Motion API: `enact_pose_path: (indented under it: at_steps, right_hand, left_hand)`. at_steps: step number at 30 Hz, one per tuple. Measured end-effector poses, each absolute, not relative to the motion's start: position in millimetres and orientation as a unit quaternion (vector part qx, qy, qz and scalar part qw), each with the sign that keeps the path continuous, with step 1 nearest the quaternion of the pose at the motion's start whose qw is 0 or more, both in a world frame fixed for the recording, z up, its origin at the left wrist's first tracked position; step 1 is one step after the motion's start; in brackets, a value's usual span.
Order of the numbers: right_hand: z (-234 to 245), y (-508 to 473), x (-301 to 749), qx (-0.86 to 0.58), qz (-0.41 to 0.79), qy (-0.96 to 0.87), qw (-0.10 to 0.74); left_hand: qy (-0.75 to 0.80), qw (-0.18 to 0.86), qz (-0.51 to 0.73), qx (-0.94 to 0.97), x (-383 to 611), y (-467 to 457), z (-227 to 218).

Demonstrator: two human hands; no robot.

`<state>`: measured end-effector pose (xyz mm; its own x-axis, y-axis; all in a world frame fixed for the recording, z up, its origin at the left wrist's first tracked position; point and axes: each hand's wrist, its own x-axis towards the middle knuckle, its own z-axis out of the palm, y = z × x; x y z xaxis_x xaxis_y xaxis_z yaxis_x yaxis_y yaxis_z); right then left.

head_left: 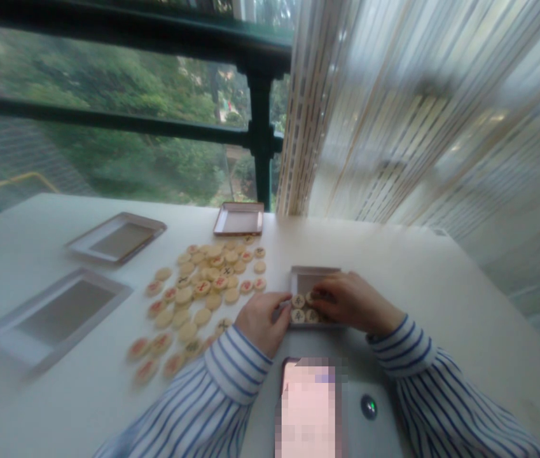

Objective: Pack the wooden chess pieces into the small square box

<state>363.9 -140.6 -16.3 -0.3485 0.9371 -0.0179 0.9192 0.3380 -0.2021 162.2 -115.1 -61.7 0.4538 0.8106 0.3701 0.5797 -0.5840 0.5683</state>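
Note:
My left hand (263, 321) is closed at the left wall of a small shallow box (315, 271), thumb and fingers around its edge. My right hand (355, 302) reaches over the box from the right, fingers pinched at a round Chinese chess piece (310, 298) and hiding part of it. In the box's left front part lie a few pieces with black characters, such as one chess piece (297, 315); others are covered by my right fingers. Left of my hands, a loose heap of wooden chess pieces (212, 273) spreads over the table, some with red or black characters, some plain side up.
Three more shallow trays stand on the white table (394, 254): one tray (238, 233) at the back, one tray (150, 235) at the back left, one tray (93, 324) at the left. A phone (308, 407) and a dark round object (369, 407) are in front of me.

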Motion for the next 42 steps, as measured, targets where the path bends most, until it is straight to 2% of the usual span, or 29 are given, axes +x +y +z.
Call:
enact_pose_path:
  at_steps: [42]
  right_hand:
    - [-8.7,-142.0,360.9,-0.555,0.096,-0.826,0.004]
  left_hand:
    - [0.405,0.179,0.303,0.844,162.3,-116.4,-61.2]
